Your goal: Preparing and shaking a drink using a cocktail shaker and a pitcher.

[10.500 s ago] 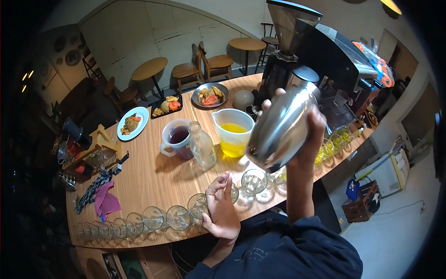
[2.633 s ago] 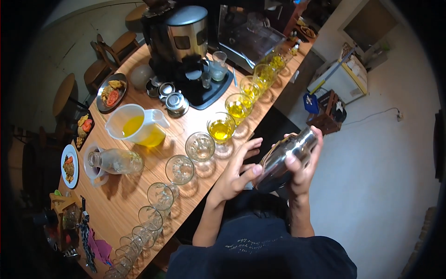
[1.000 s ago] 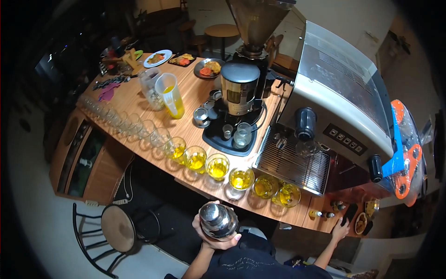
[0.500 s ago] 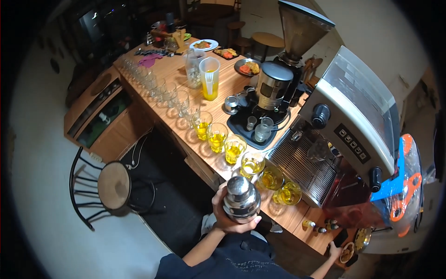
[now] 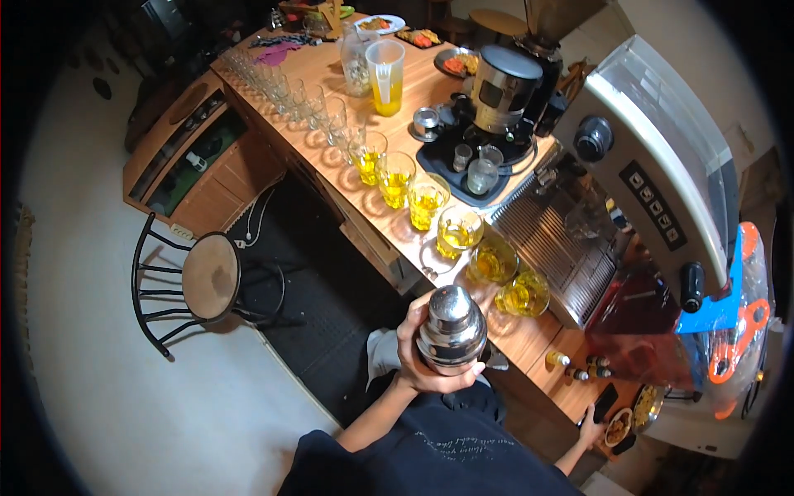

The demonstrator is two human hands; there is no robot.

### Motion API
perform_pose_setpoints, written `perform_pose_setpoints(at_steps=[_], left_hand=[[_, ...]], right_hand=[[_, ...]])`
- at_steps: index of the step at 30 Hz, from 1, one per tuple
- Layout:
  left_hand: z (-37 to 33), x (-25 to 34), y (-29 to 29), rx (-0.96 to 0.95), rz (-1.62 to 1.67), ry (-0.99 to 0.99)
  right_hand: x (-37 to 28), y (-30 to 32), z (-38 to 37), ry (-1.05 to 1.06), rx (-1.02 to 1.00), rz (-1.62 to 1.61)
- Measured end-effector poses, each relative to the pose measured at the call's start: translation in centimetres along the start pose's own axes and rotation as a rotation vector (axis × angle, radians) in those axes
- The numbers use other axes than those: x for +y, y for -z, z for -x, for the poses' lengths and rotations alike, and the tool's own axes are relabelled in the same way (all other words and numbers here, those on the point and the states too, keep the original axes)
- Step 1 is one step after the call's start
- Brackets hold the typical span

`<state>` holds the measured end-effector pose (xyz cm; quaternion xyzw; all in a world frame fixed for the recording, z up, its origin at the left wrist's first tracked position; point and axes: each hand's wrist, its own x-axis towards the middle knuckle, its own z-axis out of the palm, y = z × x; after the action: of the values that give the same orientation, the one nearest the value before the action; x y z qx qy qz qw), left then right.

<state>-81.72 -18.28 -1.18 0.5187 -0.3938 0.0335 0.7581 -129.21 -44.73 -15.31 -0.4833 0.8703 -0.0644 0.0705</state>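
Note:
My left hand point(image 5: 420, 368) is wrapped around a shiny steel cocktail shaker point(image 5: 451, 335), held up near my body at the counter's edge. The shaker is capped, and its domed top faces me. Just beyond it, a row of glasses with yellow liquid point(image 5: 457, 233) runs along the counter's near edge. Far to the right, my right hand point(image 5: 590, 425) is low at the counter's edge, fingers apart, at the near end of a black phone point(image 5: 607, 400). The hand looks small there, and its palm is hidden.
Empty glasses point(image 5: 296, 101) continue the row away to the left. A plastic jug of yellow liquid point(image 5: 386, 78) stands behind them. An espresso machine point(image 5: 653, 182), a coffee grinder point(image 5: 506, 91) and small bottles point(image 5: 557, 359) occupy the right. A chair point(image 5: 211, 277) stands on the left.
The view has tilted, so the counter and machine appear higher in the picture. My left hand still holds the shaker, which sits slightly farther right and up. My right hand stays by the phone.

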Motion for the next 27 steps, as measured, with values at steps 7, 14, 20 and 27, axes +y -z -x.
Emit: perform_pose_setpoints(at_steps=[7, 14, 20, 27], left_hand=[[1.0, -0.6, -0.1, 0.029, -0.003, -0.029], [3.6, -1.4, -0.3, 0.023, -0.052, -0.002], [4.0, -1.4, -0.4, -0.051, -0.016, -0.021], [6.0, -1.7, -1.5, -0.022, 0.055, 0.014]], right_hand=[[2.4, -0.7, -2.2, 0.435, -0.063, -0.315], [1.9, -0.7, -3.4, 0.447, -0.028, -0.251], [0.0, 0.2, -1.9, 0.410, 0.066, -0.106], [-0.1, 0.8, -0.8, 0.406, 0.109, -0.025]])
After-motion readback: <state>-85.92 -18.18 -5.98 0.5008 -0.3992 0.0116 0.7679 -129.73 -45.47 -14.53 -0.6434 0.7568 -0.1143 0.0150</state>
